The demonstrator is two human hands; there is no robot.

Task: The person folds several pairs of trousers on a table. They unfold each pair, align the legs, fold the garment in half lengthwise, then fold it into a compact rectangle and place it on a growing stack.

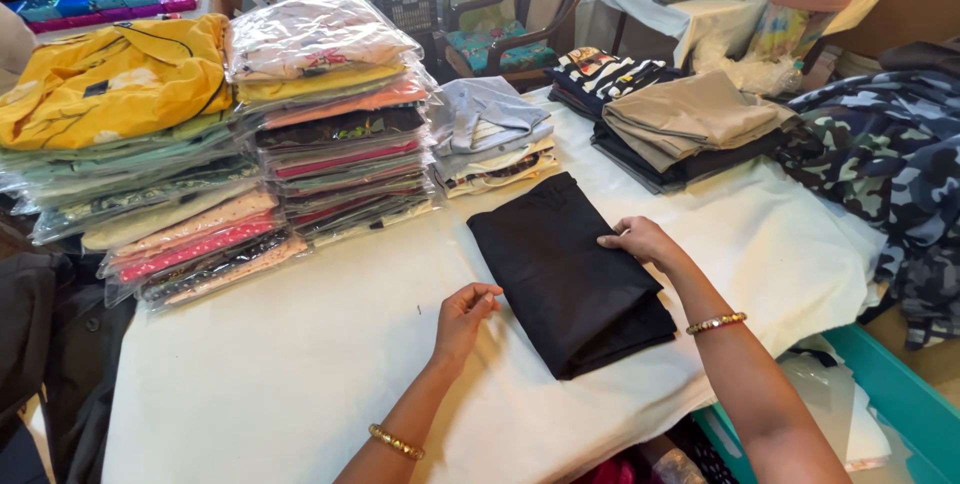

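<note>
While the right hand [640, 240] presses flat on the folded black cloth [567, 272], the left hand's [463, 314] loosely curled, empty fingers touch its near-left edge.

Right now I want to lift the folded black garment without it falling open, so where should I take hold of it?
Probably grip the black garment by its two long sides, as the left hand and right hand flank it; its layers show loose at the near end.

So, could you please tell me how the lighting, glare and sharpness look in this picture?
Head view: soft, even light; faint shadows under both hands, left hand and right hand; glare on the plastic-wrapped stacks; black folded cloth loses fold detail; edges bow slightly, centre sharp.
</note>
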